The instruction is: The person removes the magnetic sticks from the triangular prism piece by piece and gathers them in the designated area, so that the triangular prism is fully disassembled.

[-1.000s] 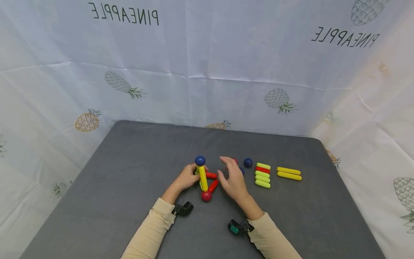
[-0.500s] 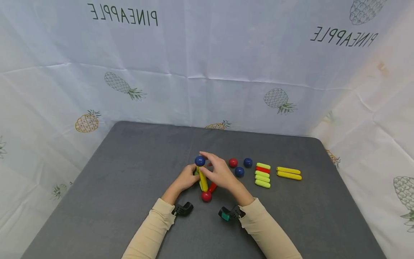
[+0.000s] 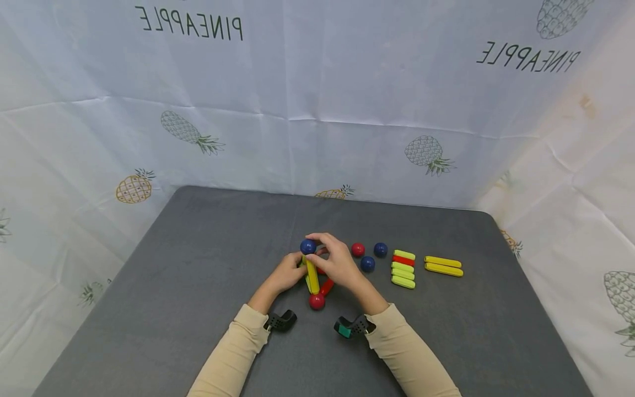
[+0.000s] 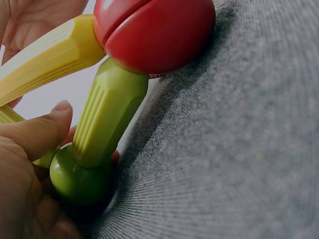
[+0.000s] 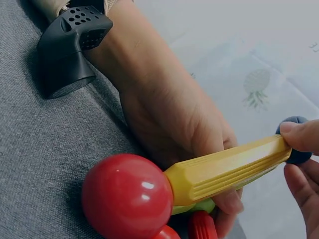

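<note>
A small construction of magnetic-looking sticks and balls stands mid-table. My left hand (image 3: pixel 286 273) grips its far left corner, with thumb and fingers about a green ball (image 4: pixel 77 179) where lime sticks (image 4: pixel 108 112) meet. At the near corner a red ball (image 3: pixel 317 301) rests on the table and joins a red stick (image 3: pixel 327 286). A yellow stick (image 3: pixel 312 277) slants up from that red ball to a blue ball (image 3: pixel 308 246) on top. Thumb and fingers of my right hand (image 3: pixel 339 266) pinch this blue ball. Part of the construction's far side is hidden behind the hands.
Right of the hands lie a loose red ball (image 3: pixel 358 250) and two blue balls (image 3: pixel 367 264). Farther right are a row of short lime sticks (image 3: pixel 402 267) with one red stick (image 3: pixel 403 260) among them, and two longer yellow sticks (image 3: pixel 444 269). A pineapple-print cloth hangs behind the grey table (image 3: pixel 223 231).
My right hand has moved left from beside the loose balls to the top of the construction and now pinches the blue ball. The left hand has kept its hold in place.
</note>
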Available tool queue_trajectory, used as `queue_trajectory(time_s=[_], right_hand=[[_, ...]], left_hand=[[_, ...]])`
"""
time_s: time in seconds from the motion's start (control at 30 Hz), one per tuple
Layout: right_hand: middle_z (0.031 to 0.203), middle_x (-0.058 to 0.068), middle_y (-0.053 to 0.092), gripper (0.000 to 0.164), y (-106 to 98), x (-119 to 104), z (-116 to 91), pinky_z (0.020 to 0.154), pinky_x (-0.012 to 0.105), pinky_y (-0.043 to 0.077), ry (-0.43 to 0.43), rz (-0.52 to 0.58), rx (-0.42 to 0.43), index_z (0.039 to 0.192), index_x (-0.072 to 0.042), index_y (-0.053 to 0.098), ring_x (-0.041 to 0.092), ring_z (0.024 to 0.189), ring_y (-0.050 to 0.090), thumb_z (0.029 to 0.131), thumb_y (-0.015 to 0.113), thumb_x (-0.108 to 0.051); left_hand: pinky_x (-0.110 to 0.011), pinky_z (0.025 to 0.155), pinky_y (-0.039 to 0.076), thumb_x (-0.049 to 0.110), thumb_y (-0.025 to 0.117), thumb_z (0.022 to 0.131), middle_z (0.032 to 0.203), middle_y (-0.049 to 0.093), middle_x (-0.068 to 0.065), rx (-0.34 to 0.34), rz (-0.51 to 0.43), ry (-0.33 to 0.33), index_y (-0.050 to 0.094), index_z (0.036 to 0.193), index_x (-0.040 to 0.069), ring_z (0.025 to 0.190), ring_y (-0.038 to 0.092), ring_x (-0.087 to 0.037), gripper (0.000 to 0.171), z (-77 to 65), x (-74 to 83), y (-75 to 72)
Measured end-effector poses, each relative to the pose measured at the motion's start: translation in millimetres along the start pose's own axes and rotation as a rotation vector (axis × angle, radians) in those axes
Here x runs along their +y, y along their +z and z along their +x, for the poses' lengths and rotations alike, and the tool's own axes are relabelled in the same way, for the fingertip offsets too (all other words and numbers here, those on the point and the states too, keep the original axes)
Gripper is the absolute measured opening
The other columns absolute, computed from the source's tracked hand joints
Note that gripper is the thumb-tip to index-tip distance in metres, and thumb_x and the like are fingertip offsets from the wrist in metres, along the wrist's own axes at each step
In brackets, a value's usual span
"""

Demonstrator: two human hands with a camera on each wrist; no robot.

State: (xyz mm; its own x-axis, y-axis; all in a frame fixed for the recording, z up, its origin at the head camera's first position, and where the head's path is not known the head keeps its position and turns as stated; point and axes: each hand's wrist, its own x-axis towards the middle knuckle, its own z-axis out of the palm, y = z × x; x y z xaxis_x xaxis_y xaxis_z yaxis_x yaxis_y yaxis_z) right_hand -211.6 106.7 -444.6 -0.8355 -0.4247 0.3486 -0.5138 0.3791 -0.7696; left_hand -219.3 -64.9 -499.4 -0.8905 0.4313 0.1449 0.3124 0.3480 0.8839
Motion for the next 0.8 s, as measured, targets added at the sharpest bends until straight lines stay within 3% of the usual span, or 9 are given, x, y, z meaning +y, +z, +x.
queue_trajectory(time_s=[0.13, 0.37, 0.6, 0.8], right_hand=[[0.115, 0.01, 0.058, 0.036, 0, -1, 0, 0.082, 0.031, 0.054, -0.005, 0.046, 0.051, 0.119, -0.005, 0.058, 0.02, 0.103, 0.059, 0.085, 0.07, -0.008], [0.117, 0.011, 0.056, 0.039, -9, 2, -3, 0.088, 0.032, 0.052, 0.039, 0.09, 0.188, 0.124, -0.005, 0.057, 0.023, 0.107, 0.059, 0.087, 0.069, -0.009], [0.117, 0.013, 0.062, 0.042, -11, 24, -21, 0.086, 0.033, 0.053, 0.207, -0.117, 0.283, 0.126, -0.003, 0.057, 0.024, 0.103, 0.063, 0.086, 0.069, -0.011], [0.115, 0.013, 0.065, 0.039, -4, 38, -32, 0.083, 0.039, 0.054, 0.268, -0.38, 0.223, 0.122, -0.006, 0.06, 0.025, 0.097, 0.065, 0.085, 0.07, -0.011]], left_hand=[[-0.021, 0.065, 0.041, 0.008, 0.057, 0.093, 0.082, 0.062, -0.008, -0.003, -0.019, -0.004, 0.064, 0.099, -0.003, 0.07, 0.05, -0.009, 0.014, 1.4, -9.4, 1.6], [-0.025, 0.074, 0.048, 0.012, 0.054, 0.094, 0.095, 0.068, -0.012, -0.005, -0.017, 0.019, 0.066, 0.104, 0.001, 0.081, 0.058, -0.014, 0.019, 1.1, -10.5, 2.6], [-0.025, 0.078, 0.048, 0.009, 0.056, 0.093, 0.105, 0.069, -0.009, -0.011, -0.012, -0.015, 0.068, 0.108, 0.006, 0.086, 0.06, -0.013, 0.02, -0.3, -7.6, 2.6], [-0.023, 0.08, 0.046, 0.005, 0.059, 0.09, 0.107, 0.069, -0.013, 0.006, -0.004, -0.01, 0.068, 0.109, 0.002, 0.09, 0.059, -0.016, 0.021, -0.3, -5.4, 3.8]])
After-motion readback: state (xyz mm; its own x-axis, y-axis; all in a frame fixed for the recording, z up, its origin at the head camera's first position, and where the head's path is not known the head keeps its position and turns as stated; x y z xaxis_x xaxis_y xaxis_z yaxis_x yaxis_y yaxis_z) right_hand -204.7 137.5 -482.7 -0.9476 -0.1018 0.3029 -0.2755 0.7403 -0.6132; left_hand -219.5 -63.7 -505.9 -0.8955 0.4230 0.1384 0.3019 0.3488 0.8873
